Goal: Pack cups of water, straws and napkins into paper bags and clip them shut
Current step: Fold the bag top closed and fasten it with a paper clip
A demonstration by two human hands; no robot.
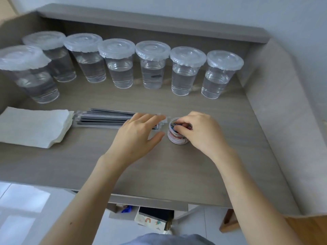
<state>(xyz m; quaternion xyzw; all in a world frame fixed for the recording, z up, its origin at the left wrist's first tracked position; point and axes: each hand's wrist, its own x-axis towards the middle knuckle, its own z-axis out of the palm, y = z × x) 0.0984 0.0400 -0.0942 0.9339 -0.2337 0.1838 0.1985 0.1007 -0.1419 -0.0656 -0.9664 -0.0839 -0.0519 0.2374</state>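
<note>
A fold of blue-grey clothing (168,239) sits at the bottom edge, and two bare forearms reach out from it over the desk (177,174).

The right grip (200,131) is bunched over a small round tub of clips (177,137), its fingertips down among the coloured clips. Whether they have closed on one I cannot tell. The left grip (139,131) lies apart and flat, with its fingers spread over the near ends of the wrapped straws (106,117) and its thumb pointing towards the tub, just short of it.

Left of the left grip, beyond the straws, is a stack of white napkins (33,126). Beyond both grips stand the lidded cups of water (152,68), well apart from the hands. No paper bag is in view, so packing looks not yet begun.

The tub looks light, and nothing is steadying it. If tangled clips are pulled upward, the tub could lift or tip and scatter clips across the desk. The left thumb is close enough to brace the tub. A sweep of that hand could also fan the loose straws out of line.
</note>
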